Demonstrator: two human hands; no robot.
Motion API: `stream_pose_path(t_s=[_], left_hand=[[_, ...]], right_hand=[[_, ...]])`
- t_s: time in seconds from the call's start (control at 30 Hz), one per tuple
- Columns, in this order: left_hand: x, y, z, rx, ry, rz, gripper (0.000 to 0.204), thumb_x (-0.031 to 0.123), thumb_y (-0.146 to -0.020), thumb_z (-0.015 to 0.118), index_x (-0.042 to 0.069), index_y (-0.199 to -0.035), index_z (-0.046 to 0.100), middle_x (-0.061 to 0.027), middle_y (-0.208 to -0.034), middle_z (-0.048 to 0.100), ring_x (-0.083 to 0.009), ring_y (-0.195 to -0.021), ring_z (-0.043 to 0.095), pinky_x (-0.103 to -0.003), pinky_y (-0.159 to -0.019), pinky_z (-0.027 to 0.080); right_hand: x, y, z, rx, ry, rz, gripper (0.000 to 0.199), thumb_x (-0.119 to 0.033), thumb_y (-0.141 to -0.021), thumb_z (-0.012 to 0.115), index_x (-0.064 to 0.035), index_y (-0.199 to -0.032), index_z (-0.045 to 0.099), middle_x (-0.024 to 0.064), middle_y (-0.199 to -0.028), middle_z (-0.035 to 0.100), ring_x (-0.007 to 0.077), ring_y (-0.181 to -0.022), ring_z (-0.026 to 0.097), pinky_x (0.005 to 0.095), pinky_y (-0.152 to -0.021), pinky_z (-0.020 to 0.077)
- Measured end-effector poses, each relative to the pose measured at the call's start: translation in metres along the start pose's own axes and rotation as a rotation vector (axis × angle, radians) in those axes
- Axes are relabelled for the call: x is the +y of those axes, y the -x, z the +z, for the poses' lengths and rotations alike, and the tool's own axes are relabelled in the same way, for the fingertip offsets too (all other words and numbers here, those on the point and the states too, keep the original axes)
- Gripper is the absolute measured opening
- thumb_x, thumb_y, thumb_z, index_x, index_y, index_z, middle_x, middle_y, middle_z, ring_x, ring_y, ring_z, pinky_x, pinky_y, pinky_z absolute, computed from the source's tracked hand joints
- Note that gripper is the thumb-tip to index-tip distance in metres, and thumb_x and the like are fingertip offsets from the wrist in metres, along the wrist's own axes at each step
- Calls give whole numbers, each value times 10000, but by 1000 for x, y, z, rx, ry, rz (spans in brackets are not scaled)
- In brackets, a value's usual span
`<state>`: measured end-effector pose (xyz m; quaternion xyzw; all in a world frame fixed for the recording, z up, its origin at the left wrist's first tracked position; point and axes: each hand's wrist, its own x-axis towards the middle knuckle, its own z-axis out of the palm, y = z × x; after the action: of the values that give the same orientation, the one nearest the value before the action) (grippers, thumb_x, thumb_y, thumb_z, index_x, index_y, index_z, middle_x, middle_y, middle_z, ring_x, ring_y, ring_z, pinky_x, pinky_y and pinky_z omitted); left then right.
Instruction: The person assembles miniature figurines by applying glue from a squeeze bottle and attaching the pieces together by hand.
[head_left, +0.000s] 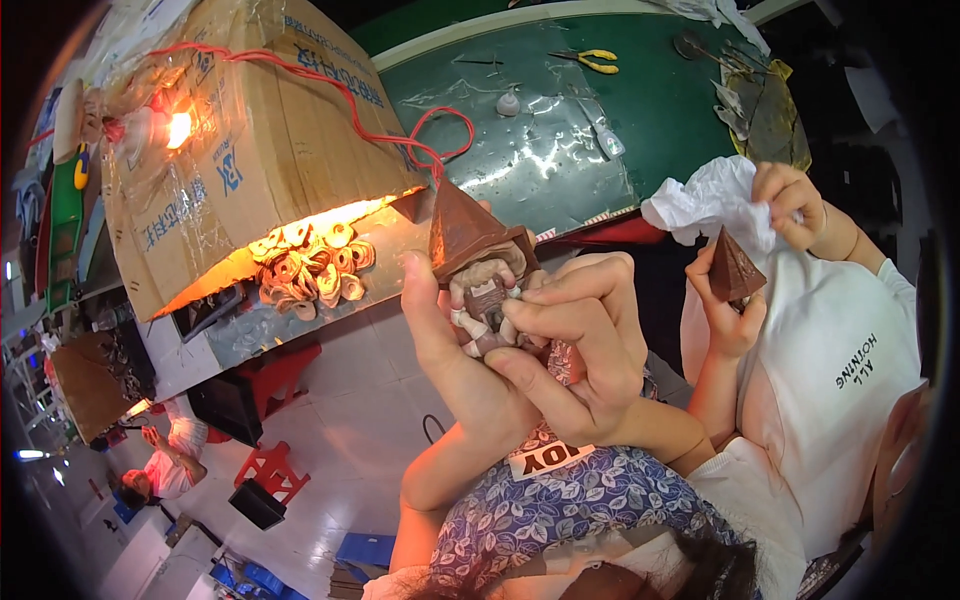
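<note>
A small gnome-like figurine [487, 305] with a tall brown pointed hat is held up in front of me, its front facing me. My left hand [455, 375] grips it from the left and below, with the thumb upright beside the hat brim. My right hand [590, 335] has its fingers curled in, thumb and fingertips pressed against the figurine's right side by a small white part. Whether a tiny separate piece sits between those fingertips, I cannot tell. The fingers hide the figurine's right edge and back.
Left of my hands, a cardboard box [270, 150] with a lit bulb [179, 130] overhangs a heap of ring-shaped pieces [310, 262]. A red cord [350, 100] crosses to the green table [640, 90], where yellow-handled pliers [598, 62] lie. At right, a co-worker holds a white cloth [715, 200] and a brown cone-shaped piece [735, 268].
</note>
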<state>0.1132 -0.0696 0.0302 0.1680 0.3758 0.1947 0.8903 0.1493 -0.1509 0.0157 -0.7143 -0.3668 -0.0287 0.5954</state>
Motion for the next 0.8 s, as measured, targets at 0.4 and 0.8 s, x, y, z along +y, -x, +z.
stream_pose_path(t_s=[0.4, 0.8], left_hand=[[-3, -7, -8, -104, 70, -24, 556, 510, -893, 431, 31, -1167, 502, -79, -989, 582, -155, -847, 556, -280, -750, 465], [-6, -11, 0, -62, -8, 56, 615, 564, -899, 346, 35, -1178, 486, -46, -901, 567, -136, -758, 526, -274, -642, 441]], right_hand=[[8, 0, -3, -29, -33, 42, 275, 1, -610, 634, 26, -883, 604, 141, -899, 509, 227, -791, 470, 315, -712, 397], [12, 1, 1, 1, -68, 10, 273, 8, -610, 609, 46, -881, 603, 141, -917, 477, 190, -761, 458, 289, -691, 403]])
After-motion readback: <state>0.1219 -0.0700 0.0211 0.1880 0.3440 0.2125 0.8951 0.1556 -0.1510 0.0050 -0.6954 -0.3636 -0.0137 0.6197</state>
